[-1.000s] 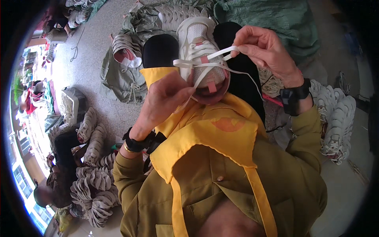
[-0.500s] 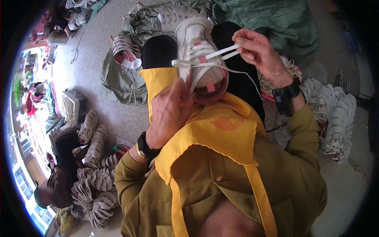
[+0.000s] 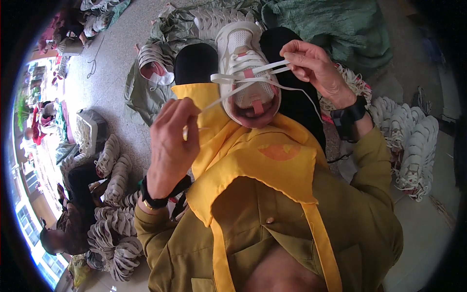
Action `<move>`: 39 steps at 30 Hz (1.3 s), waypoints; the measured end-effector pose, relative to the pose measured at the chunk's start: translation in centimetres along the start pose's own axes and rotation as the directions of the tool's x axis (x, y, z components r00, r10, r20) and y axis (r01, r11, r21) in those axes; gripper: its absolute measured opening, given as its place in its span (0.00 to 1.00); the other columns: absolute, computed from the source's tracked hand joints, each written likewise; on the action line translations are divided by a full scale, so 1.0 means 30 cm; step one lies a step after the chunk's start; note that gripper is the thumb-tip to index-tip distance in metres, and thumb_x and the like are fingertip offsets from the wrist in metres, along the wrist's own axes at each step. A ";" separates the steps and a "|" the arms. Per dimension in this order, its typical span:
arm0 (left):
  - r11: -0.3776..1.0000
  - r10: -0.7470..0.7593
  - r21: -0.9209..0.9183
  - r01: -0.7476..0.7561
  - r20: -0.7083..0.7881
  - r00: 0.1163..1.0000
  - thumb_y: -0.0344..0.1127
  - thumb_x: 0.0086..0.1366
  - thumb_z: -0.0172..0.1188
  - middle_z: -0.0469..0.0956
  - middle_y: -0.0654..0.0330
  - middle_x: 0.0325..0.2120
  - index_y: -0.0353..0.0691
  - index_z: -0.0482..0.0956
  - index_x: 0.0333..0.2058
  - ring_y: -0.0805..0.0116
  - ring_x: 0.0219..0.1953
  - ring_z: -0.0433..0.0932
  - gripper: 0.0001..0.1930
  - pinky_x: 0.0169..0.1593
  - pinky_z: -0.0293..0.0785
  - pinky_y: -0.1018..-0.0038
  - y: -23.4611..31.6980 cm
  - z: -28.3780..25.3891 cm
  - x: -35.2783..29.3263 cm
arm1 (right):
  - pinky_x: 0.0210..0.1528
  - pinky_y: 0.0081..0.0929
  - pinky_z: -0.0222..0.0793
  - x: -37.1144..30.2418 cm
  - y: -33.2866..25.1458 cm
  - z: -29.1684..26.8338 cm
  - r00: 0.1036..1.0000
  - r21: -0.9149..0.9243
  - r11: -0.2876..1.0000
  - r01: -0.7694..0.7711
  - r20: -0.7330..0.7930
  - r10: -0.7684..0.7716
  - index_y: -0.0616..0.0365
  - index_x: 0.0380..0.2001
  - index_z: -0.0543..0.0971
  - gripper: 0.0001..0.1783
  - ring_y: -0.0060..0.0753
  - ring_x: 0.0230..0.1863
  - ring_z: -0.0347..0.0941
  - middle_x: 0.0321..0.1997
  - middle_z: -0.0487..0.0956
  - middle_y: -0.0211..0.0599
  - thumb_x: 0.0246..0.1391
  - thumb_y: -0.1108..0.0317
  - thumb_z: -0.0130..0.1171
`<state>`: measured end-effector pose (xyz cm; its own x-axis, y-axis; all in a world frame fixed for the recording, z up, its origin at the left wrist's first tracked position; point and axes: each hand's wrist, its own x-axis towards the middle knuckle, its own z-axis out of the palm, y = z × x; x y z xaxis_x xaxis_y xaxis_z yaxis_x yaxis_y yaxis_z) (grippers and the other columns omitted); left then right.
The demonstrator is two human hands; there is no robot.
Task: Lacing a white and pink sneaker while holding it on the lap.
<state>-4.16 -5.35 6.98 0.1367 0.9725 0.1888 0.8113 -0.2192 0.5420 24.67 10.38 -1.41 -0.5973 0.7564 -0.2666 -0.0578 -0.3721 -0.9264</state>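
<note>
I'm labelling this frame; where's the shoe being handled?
In the head view, the shoe is upper centre, between the left hand and right hand, next to the yellow apron.

Left hand [image 3: 171, 140] moved leftward (lace [image 3: 216, 103] drawn along)

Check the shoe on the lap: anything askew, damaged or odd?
Nothing looks damaged. Only a loose lace end stands out: it trails right from the shoe across the black-clad right leg, while the left hand and right hand hold other strands taut.
</note>
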 end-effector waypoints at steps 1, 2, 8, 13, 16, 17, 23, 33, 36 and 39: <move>1.000 -0.009 0.012 0.009 -0.017 1.000 0.14 0.57 0.56 0.71 0.54 0.24 0.31 0.74 0.32 0.61 0.26 0.74 0.07 0.33 0.72 0.71 0.000 -0.017 -0.005 | 0.24 0.08 0.55 0.002 -0.003 0.007 1.000 -0.016 1.000 0.003 0.010 -0.002 0.56 0.40 0.79 0.10 0.07 0.24 0.62 0.28 0.71 0.17 0.62 0.62 0.63; 0.999 -0.010 0.037 0.011 -0.014 1.000 0.14 0.57 0.56 0.71 0.54 0.25 0.31 0.74 0.32 0.61 0.26 0.74 0.07 0.33 0.72 0.71 -0.002 -0.028 -0.013 | 0.24 0.08 0.56 0.005 -0.005 0.013 1.000 -0.041 0.999 0.003 0.018 -0.003 0.56 0.41 0.79 0.10 0.08 0.24 0.62 0.28 0.71 0.17 0.62 0.62 0.63; 0.999 -0.003 0.044 0.003 -0.004 1.000 0.16 0.58 0.57 0.69 0.51 0.25 0.33 0.72 0.32 0.51 0.30 0.71 0.07 0.33 0.68 0.61 -0.027 -0.006 -0.054 | 0.27 0.10 0.63 0.018 -0.006 0.017 0.986 -0.172 0.974 0.148 0.104 -0.131 0.59 0.43 0.79 0.10 0.08 0.27 0.67 0.30 0.74 0.20 0.59 0.68 0.64; 0.995 -0.014 0.099 0.015 -0.015 1.000 0.16 0.58 0.59 0.72 0.53 0.25 0.31 0.74 0.31 0.57 0.28 0.73 0.06 0.34 0.72 0.68 -0.049 0.025 -0.062 | 0.30 0.12 0.67 -0.021 -0.002 0.066 0.912 -0.417 0.822 0.388 0.047 -0.407 0.60 0.41 0.78 0.11 0.10 0.28 0.71 0.29 0.76 0.20 0.54 0.77 0.65; 0.994 -0.015 0.109 0.019 -0.033 0.999 0.16 0.58 0.60 0.72 0.54 0.25 0.32 0.74 0.31 0.57 0.28 0.73 0.06 0.34 0.72 0.68 -0.052 0.028 -0.065 | 0.31 0.14 0.65 -0.099 -0.005 0.052 0.900 -0.643 0.691 0.330 -0.005 -0.435 0.61 0.45 0.77 0.13 0.08 0.29 0.68 0.36 0.76 0.24 0.56 0.79 0.63; 0.993 -0.012 0.117 0.016 -0.039 0.999 0.16 0.58 0.60 0.72 0.54 0.25 0.32 0.74 0.31 0.57 0.29 0.73 0.06 0.34 0.72 0.67 -0.055 0.028 -0.063 | 0.27 0.17 0.65 -0.118 -0.005 0.058 0.855 -0.739 0.560 0.374 0.040 -0.518 0.59 0.43 0.78 0.13 0.11 0.25 0.68 0.34 0.78 0.26 0.54 0.79 0.64; 0.985 0.058 0.167 -0.042 -0.088 0.994 0.20 0.59 0.62 0.71 0.55 0.25 0.35 0.73 0.31 0.54 0.30 0.72 0.07 0.34 0.70 0.62 -0.067 0.032 -0.048 | 0.31 0.36 0.73 -0.173 0.012 0.121 0.885 -0.864 0.391 0.318 0.122 -0.450 0.61 0.37 0.78 0.08 0.47 0.31 0.79 0.34 0.81 0.42 0.54 0.76 0.65; 0.962 0.112 0.260 -0.078 -0.118 0.987 0.21 0.58 0.62 0.72 0.54 0.26 0.35 0.73 0.31 0.53 0.32 0.72 0.06 0.35 0.71 0.61 -0.085 -0.018 -0.010 | 0.32 0.29 0.74 -0.219 -0.036 0.034 0.845 -0.891 0.326 0.314 0.106 -0.524 0.62 0.40 0.81 0.07 0.38 0.31 0.80 0.33 0.81 0.40 0.57 0.77 0.62; 0.973 0.022 0.231 -0.009 -0.053 0.998 0.22 0.59 0.61 0.73 0.54 0.26 0.35 0.73 0.31 0.53 0.32 0.73 0.06 0.35 0.70 0.61 -0.115 -0.022 -0.039 | 0.31 0.27 0.74 -0.261 -0.026 -0.010 0.864 -0.896 0.358 0.264 0.055 -0.501 0.62 0.41 0.82 0.07 0.32 0.30 0.80 0.34 0.81 0.39 0.59 0.77 0.61; 0.981 -0.104 0.161 0.103 -0.002 0.995 0.22 0.60 0.61 0.74 0.54 0.25 0.35 0.73 0.31 0.54 0.31 0.73 0.05 0.35 0.70 0.62 -0.154 -0.006 -0.089 | 0.30 0.22 0.73 -0.295 -0.007 -0.067 0.874 -0.894 0.398 0.207 -0.014 -0.486 0.64 0.41 0.82 0.07 0.26 0.27 0.79 0.33 0.82 0.37 0.59 0.78 0.61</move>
<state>-8.38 -6.93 4.12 0.0504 0.9899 0.1325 0.9022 -0.1021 0.4192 31.58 4.85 0.60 -0.4823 0.8495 0.2136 0.5683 0.4890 -0.6618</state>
